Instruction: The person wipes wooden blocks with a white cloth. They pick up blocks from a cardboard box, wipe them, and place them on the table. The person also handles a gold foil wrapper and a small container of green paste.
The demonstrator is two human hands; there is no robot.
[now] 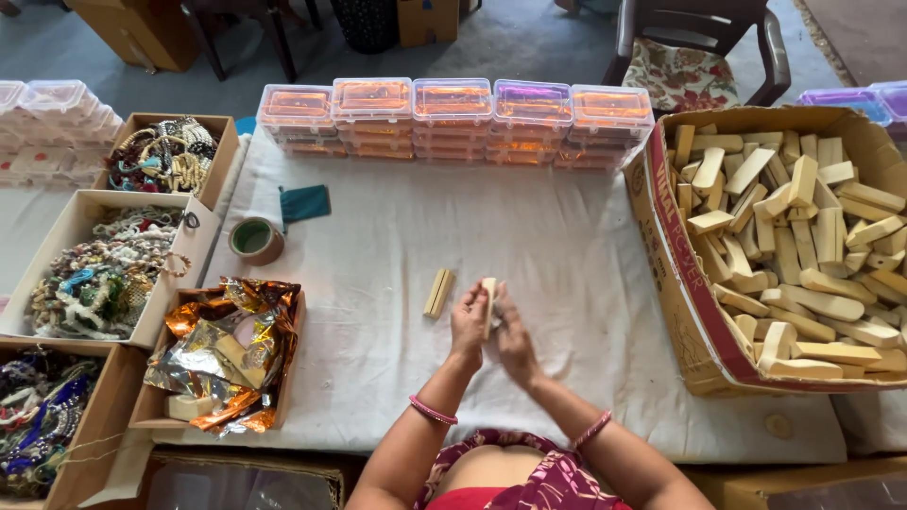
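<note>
Hands: a pale wooden block (488, 304) is gripped upright between left hand (469, 326) and right hand (513, 331), fingers curled shut around it, above the white cloth (567, 274).
Spare: second block (438, 293) lies flat just left.
Big carton (694, 312): piled with smooth, squarish blocks, cut off at right.
Small box (156, 397): crinkly orange-silver foil (222, 349).
Hard to tell: whatever's inside the clear plastic cases (453, 118).

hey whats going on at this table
A person sits at a cloth-covered table, holding a pale wooden block upright between the left hand and right hand. Another block lies on the cloth just to the left. A big cardboard box of similar blocks sits on the right, stacked clear plastic cases at the back.
</note>
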